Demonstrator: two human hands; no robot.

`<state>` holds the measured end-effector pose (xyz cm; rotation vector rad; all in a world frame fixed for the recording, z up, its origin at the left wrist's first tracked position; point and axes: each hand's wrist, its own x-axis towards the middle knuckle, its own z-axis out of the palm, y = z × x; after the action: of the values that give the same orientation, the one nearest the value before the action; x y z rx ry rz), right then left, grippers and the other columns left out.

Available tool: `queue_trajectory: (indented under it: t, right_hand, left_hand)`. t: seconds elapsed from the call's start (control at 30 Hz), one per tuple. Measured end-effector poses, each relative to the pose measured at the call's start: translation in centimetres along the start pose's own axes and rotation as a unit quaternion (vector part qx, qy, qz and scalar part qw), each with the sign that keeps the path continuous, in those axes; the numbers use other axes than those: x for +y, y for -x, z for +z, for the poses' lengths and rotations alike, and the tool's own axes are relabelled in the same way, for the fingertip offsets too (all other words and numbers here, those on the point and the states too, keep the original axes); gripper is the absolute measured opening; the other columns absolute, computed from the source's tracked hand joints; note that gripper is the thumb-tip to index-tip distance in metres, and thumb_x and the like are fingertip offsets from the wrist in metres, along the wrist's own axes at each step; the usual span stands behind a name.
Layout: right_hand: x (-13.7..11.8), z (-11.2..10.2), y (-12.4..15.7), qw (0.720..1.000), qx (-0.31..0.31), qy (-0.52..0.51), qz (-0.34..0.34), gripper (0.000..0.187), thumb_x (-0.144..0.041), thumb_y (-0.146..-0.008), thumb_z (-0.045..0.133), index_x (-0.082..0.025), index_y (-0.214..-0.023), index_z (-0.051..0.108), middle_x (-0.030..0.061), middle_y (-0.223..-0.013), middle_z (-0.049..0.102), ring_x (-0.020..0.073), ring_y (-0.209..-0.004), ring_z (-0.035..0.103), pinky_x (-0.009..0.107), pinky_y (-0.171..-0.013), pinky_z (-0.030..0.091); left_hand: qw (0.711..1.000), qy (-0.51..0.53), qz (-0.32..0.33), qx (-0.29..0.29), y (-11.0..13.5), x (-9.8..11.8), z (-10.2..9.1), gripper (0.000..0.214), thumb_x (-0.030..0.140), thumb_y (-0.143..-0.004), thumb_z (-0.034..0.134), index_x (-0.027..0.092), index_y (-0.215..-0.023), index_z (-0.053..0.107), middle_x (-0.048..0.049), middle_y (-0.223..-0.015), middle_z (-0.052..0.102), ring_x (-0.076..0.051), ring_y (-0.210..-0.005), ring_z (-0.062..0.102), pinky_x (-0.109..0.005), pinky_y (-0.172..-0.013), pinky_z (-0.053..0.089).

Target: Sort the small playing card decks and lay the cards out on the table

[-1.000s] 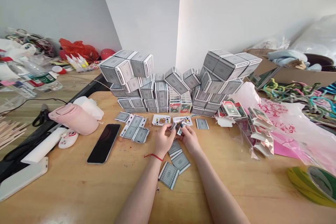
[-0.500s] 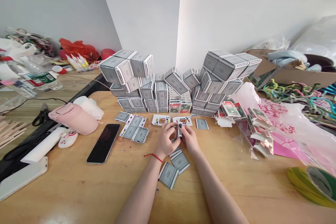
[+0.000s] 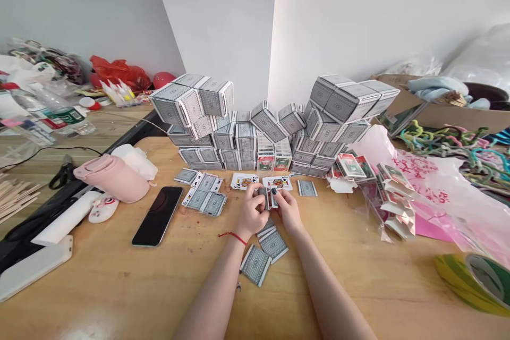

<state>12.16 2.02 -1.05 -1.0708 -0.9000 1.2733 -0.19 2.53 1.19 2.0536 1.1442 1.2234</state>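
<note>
Above the middle of the table, my left hand (image 3: 252, 211) and my right hand (image 3: 288, 210) meet around a small grey-backed playing card (image 3: 270, 198). Fingers of both hands pinch it; whether it is one card or more I cannot tell. Just below my hands lie several grey-backed cards with folded edges (image 3: 255, 265). Two face-up cards, a face card (image 3: 244, 181) at the left and another (image 3: 278, 183) at the right, lie beyond my fingers. Behind them rises a structure of card cubes (image 3: 245, 141), with green and red card boxes (image 3: 274, 162) standing in its middle.
At the left are more cards (image 3: 205, 194), a black phone (image 3: 158, 217) and a pink bottle (image 3: 113, 176). Opened card boxes (image 3: 394, 191) and a pink-printed plastic bag (image 3: 422, 183) lie at the right. Nearer sits a tape roll (image 3: 474, 282).
The card between my hands has turned, so more of its grey back shows. My left fingers have shifted slightly. The structure and loose cards stay put.
</note>
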Motion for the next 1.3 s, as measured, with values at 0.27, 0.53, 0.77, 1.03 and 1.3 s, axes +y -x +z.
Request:
queue_trajectory:
  t: [0.27, 0.53, 0.77, 1.03, 1.3]
  right_hand:
    - [-1.3, 0.6, 0.3, 0.998, 0.014, 0.047, -0.031, 0.031, -0.046, -0.066, 0.063, -0.018, -0.059, 0.051, -0.0035, -0.055, 0.044, 0.0100, -0.051, 0.037, 0.023, -0.050, 0.031]
    - [-1.0, 0.6, 0.2, 0.997, 0.011, 0.063, -0.034, 0.032, -0.045, -0.066, 0.064, -0.019, -0.059, 0.047, -0.0051, -0.053, 0.041, 0.0094, -0.050, 0.035, 0.023, -0.050, 0.030]
    - [-0.6, 0.4, 0.1, 0.997, 0.010, 0.071, -0.033, 0.036, -0.045, -0.064, 0.066, -0.020, -0.056, 0.041, -0.0059, -0.051, 0.040, 0.0089, -0.048, 0.033, 0.023, -0.049, 0.029]
    - [-0.6, 0.3, 0.1, 0.997, -0.007, 0.074, -0.033, 0.033, -0.044, -0.066, 0.064, -0.019, -0.058, 0.044, -0.0059, -0.049, 0.041, 0.0088, -0.046, 0.036, 0.022, -0.046, 0.028]
    - [-0.7, 0.3, 0.2, 0.996, 0.003, 0.083, -0.026, 0.032, -0.042, -0.067, 0.064, -0.018, -0.058, 0.045, -0.0050, -0.050, 0.043, 0.0085, -0.046, 0.036, 0.022, -0.046, 0.028]
  left_hand:
    - [1.000, -0.015, 0.014, -0.010, 0.0, 0.0, 0.3, 0.022, 0.002, -0.053, 0.044, 0.018, -0.049, 0.030, -0.0053, -0.095, 0.048, -0.011, -0.061, 0.045, -0.027, -0.056, 0.040]
    - [0.999, -0.040, 0.014, 0.019, 0.0, -0.2, 0.4, 0.021, 0.001, -0.054, 0.045, 0.018, -0.048, 0.032, -0.0053, -0.093, 0.049, -0.012, -0.064, 0.049, -0.028, -0.056, 0.042]
    - [0.999, -0.050, -0.001, 0.021, 0.0, -0.1, 0.3, 0.021, 0.002, -0.054, 0.045, 0.018, -0.047, 0.032, -0.0053, -0.093, 0.051, -0.014, -0.067, 0.052, -0.027, -0.056, 0.041]
    - [0.998, -0.053, -0.002, 0.014, 0.0, -0.2, 0.3, 0.023, 0.002, -0.053, 0.044, 0.018, -0.048, 0.029, -0.0048, -0.094, 0.052, -0.013, -0.067, 0.052, -0.028, -0.057, 0.040]
    - [0.998, -0.066, 0.002, 0.017, 0.0, -0.1, 0.2, 0.022, 0.001, -0.052, 0.043, 0.018, -0.047, 0.030, -0.0053, -0.096, 0.053, -0.015, -0.073, 0.053, -0.027, -0.058, 0.039]
